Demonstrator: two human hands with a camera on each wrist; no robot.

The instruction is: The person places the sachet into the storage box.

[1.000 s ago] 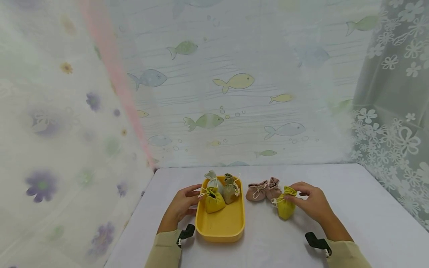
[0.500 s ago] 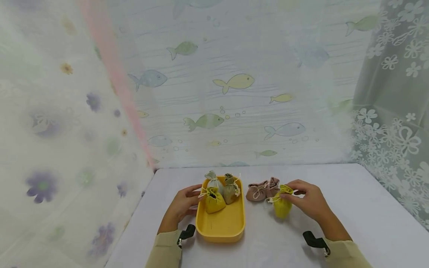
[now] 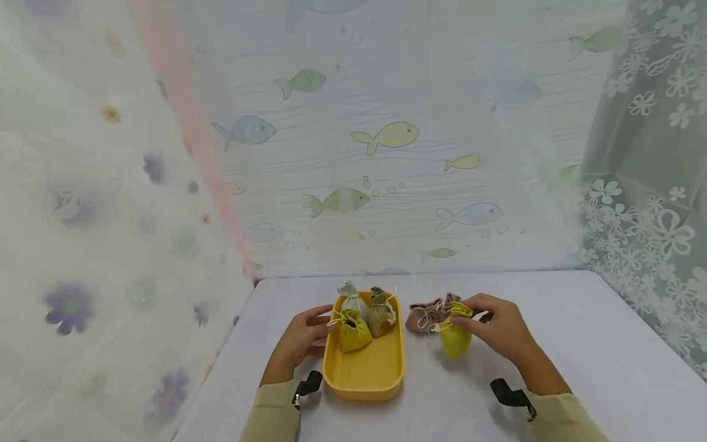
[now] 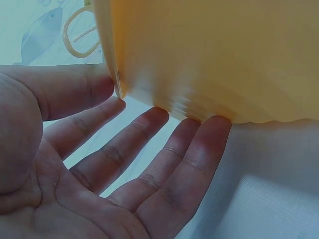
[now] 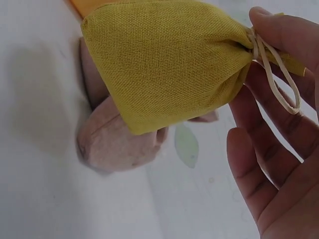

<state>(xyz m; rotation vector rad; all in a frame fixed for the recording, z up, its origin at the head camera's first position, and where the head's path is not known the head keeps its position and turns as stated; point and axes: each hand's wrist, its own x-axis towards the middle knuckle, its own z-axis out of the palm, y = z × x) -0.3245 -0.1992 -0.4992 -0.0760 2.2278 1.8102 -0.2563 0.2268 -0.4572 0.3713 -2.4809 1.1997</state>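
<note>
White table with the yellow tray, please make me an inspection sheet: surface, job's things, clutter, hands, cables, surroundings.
Surface: white table, no spill visible.
Job's things: yellow tray holds three drawstring bags: a yellow bag, a pale bag and an olive bag. Two pinkish bags sit to its right.
Clutter: nothing seen.
Hands: left hand touches the tray's left side; right hand pinches a second yellow bag by its neck, apparently above the table.
Cables: nothing seen.
Surroundings: fish-print backdrop behind, flower-print sheet on the left.
</note>
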